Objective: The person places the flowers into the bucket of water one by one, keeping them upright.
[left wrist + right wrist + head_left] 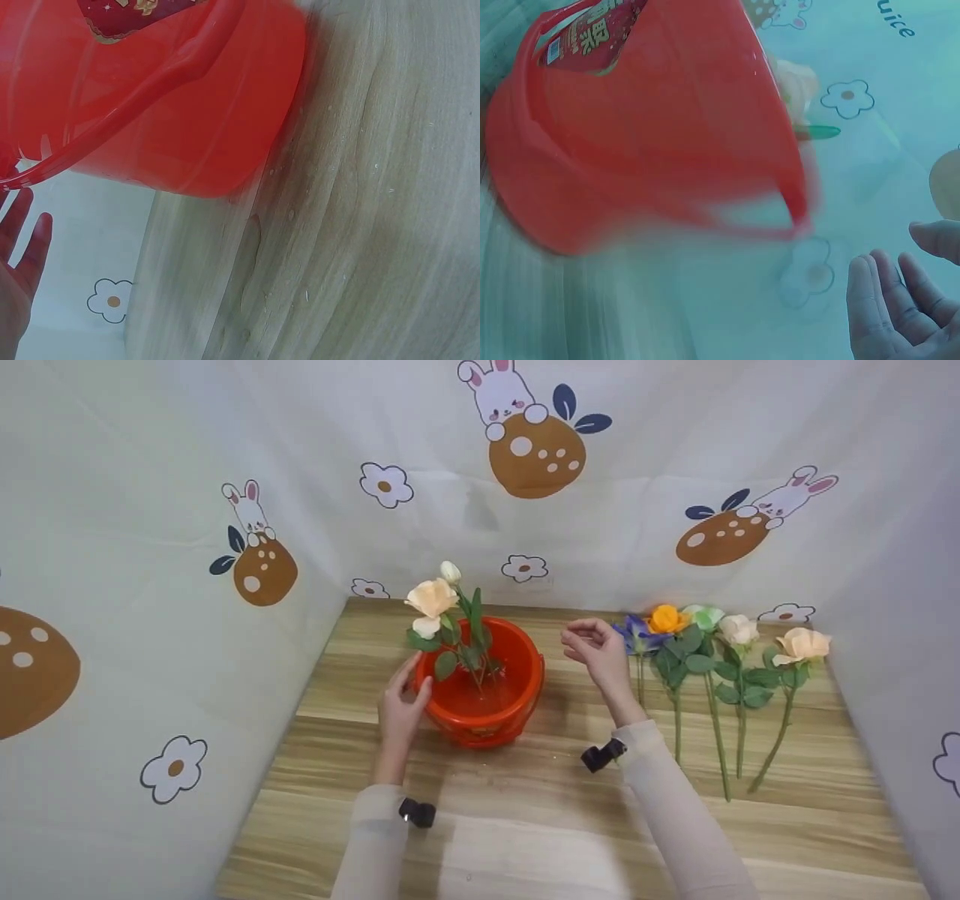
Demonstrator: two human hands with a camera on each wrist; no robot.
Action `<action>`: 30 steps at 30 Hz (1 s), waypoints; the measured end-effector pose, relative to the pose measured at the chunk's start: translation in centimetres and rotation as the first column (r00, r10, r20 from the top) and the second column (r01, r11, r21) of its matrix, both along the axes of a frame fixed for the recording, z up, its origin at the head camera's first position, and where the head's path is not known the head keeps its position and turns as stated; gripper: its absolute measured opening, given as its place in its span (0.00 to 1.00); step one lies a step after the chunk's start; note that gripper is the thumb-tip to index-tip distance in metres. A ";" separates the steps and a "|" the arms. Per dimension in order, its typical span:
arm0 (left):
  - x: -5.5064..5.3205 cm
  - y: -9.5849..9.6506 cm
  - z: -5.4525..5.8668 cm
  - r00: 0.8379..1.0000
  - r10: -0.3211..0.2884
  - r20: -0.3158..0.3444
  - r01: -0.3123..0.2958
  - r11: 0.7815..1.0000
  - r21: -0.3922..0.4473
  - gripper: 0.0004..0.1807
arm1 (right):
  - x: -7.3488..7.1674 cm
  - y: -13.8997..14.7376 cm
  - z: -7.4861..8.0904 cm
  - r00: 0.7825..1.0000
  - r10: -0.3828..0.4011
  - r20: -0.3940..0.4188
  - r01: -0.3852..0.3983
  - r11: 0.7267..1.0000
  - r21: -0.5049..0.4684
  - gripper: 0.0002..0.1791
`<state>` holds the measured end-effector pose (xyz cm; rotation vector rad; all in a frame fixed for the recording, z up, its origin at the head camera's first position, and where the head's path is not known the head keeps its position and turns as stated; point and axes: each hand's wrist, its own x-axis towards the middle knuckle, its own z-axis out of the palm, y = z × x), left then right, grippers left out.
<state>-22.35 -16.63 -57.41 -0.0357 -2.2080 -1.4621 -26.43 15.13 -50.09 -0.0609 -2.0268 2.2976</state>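
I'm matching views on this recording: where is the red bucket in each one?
Head: bucket near the centre, just below the middle.
Left wrist: bucket at upper left, cut off by the top and left edges.
Right wrist: bucket at upper left, cut off by the top edge, partly blurred.
Shared landmark: the wooden table, under the bucket in the head view, on the right in the left wrist view, at lower left in the right wrist view.

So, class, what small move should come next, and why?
Probably move the right hand to the purple flower: that hand looks empty, this flower lies nearest it, and the red bucket, with the left hand at its side, already holds a peach flower.
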 end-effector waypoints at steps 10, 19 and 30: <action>0.0 -0.1 -0.1 1.000 -0.009 0.003 0.009 1.000 -0.013 0.24 | 0.3 2.2 -1.6 0.998 -0.055 0.006 0.055 0.997 -0.046 0.12; 0.0 -0.2 -0.2 1.000 -0.010 -0.010 0.009 1.000 -0.016 0.24 | 0.7 4.1 -3.9 0.989 -0.150 0.000 0.150 0.989 0.006 0.15; 0.1 -0.1 -0.1 1.000 0.013 0.018 -0.013 1.000 -0.024 0.24 | 1.2 6.9 -6.7 0.968 -0.249 0.026 0.246 0.966 0.083 0.18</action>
